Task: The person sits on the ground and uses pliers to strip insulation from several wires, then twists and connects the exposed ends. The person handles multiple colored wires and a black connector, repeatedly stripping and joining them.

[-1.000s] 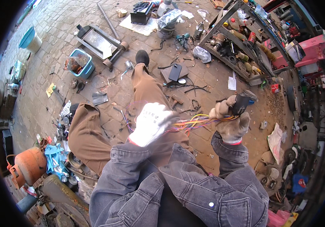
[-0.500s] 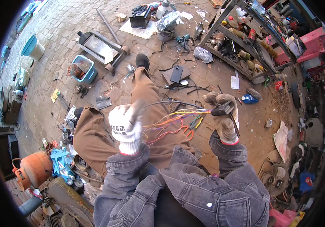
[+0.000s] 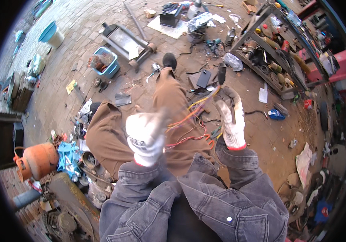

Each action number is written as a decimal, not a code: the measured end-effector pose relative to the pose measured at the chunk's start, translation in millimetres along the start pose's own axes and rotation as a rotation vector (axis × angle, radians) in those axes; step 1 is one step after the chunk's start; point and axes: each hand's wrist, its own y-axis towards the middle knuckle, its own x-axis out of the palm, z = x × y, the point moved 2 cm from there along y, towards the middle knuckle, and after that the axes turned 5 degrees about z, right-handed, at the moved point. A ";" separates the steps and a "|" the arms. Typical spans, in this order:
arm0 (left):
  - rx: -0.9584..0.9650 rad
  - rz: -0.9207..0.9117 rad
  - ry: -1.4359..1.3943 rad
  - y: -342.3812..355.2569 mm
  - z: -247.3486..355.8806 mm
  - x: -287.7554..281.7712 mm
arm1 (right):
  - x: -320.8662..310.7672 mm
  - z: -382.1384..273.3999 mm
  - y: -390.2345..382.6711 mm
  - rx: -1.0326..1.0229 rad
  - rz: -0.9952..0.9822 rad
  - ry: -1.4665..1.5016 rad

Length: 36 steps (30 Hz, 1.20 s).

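My left hand (image 3: pixel 145 133), in a white knitted glove, is closed and smeared by motion. Several thin wires (image 3: pixel 195 112) in orange, yellow, purple and red run out from it over my right leg. At their far end a black connector (image 3: pixel 221 74) stands up just beyond the fingertips of my right hand (image 3: pixel 232 119), also gloved. That hand's fingers are bent around a thin dark strip (image 3: pixel 233 108), which lies along them. Whether the fingers also grip the wires is hidden. Orange-handled pliers (image 3: pixel 210 141) lie beside my right knee, partly covered by the wires.
A dark phone (image 3: pixel 203 79) rests on a flat block ahead. A blue bottle (image 3: pixel 276 114) lies to the right, near a metal shelf (image 3: pixel 257 72) loaded with parts. On the left are a blue basket (image 3: pixel 110 68) and an orange gas cylinder (image 3: pixel 40 161).
The black connector has gone from within my right hand to above its fingertips, and the wires now slant upward. My left hand has shifted slightly right. The whole view has turned a little.
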 end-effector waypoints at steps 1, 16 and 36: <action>0.002 -0.078 -0.007 -5.3 8.0 -3.3 | 5.5 5.7 5.0 0.037 0.044 -0.065; -0.204 -0.826 -0.034 -122.7 -152.5 35.8 | 82.2 -15.8 -24.4 -0.335 -0.642 -0.256; -0.215 -0.134 0.380 16.1 -81.2 -76.0 | 58.5 -5.4 -19.2 0.286 -0.285 0.508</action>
